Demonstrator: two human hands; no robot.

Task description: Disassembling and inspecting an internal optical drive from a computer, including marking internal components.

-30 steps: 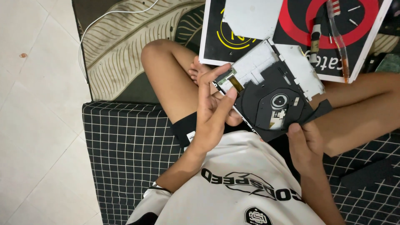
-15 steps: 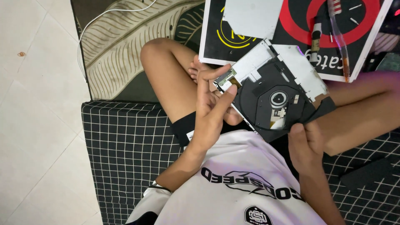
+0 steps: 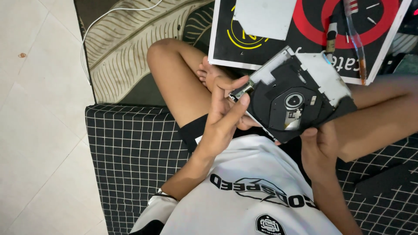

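Observation:
I hold an opened slim optical disc drive (image 3: 292, 95) over my lap, its black tray and round spindle hub facing up and its grey metal casing toward the far side. My left hand (image 3: 224, 115) grips the drive's left corner, thumb and fingers pinching the edge by a small metal bracket. My right hand (image 3: 321, 146) holds the drive's near edge from below, thumb on the black rim. I sit cross-legged, knees spread to either side.
A black board with red and yellow circle graphics (image 3: 305, 30) lies beyond my legs, carrying a grey metal cover plate (image 3: 264, 17), a screwdriver (image 3: 356, 41) and a small tool. A leaf-patterned rug with a white cable (image 3: 130, 48) lies left. I sit on a black grid-patterned cushion (image 3: 130, 148).
The drive has tilted and shifted slightly rightward in my hands. My left fingers have regripped its left corner. My right hand has slid a little along the near edge.

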